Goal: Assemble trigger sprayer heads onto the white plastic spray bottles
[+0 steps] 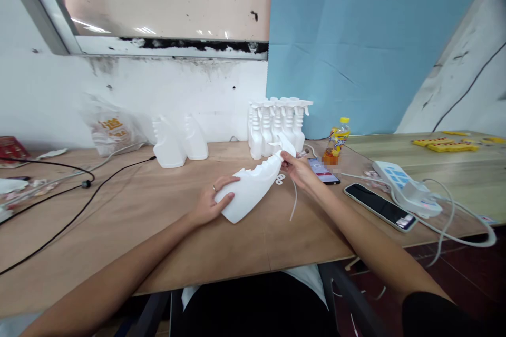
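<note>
Over the wooden table (237, 253), a white bottle (253, 187) is held on a slant, with both ends pretty well covered. At the wide base, it's gripped by the left hand (209, 200), thumb and fingers spread over the plastic; at the neck, it's pinched by the right hand (294, 168), just under a white spray head (286, 142). So the long axis is pointed from near left (base) to far right (neck), and the top end is clearly covered by the right hand, not the left. Whether the head is fully seated can't be told, since the collar is mostly hidden by fingers. Below the right hand a thin white tube (295, 200) can be seen, and some small white rings (279, 179) are scattered near the neck.
</note>
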The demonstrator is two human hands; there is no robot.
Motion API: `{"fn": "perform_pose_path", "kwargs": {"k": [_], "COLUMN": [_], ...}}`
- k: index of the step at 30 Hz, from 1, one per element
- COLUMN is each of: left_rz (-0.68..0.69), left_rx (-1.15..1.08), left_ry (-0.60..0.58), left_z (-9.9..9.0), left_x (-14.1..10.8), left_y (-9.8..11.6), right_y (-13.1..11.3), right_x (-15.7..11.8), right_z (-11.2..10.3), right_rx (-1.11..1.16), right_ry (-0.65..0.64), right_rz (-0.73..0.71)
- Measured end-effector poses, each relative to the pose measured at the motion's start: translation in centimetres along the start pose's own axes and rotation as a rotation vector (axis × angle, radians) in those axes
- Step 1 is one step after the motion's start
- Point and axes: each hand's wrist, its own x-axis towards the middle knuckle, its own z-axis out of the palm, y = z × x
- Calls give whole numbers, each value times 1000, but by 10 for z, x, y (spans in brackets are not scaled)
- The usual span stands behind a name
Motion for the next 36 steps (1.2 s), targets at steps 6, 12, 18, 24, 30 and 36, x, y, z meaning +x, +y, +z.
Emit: {"fn": "perform_pose_path", "kwargs": {"k": [6,12,18,24,30,36], "left_rz": [-384,-440,-437,-455,-581,-553], "left_rx": [-581,-649,-631,-574,-716,-675], "left_ry": [48,116,17,-148,-331,-197], "left_z": [5,7,3,-3,-29,-76], "left_x": [5,7,5,8,17,23], "left_y": [-5,-9,-10,-11,-20,-65], "right_y": [-7,-7,-4,-4,-10,-29], "right_x": [-5,-12,-11,-10,-14,-2], "right_z": [1,10,10,6,3,-20], "right_rx": [13,165,238,93,110,224], "right_ry": [-68,-140,-117,-152,-347,-266], "right_rz": [-75,13,47,57,76,-32]}}
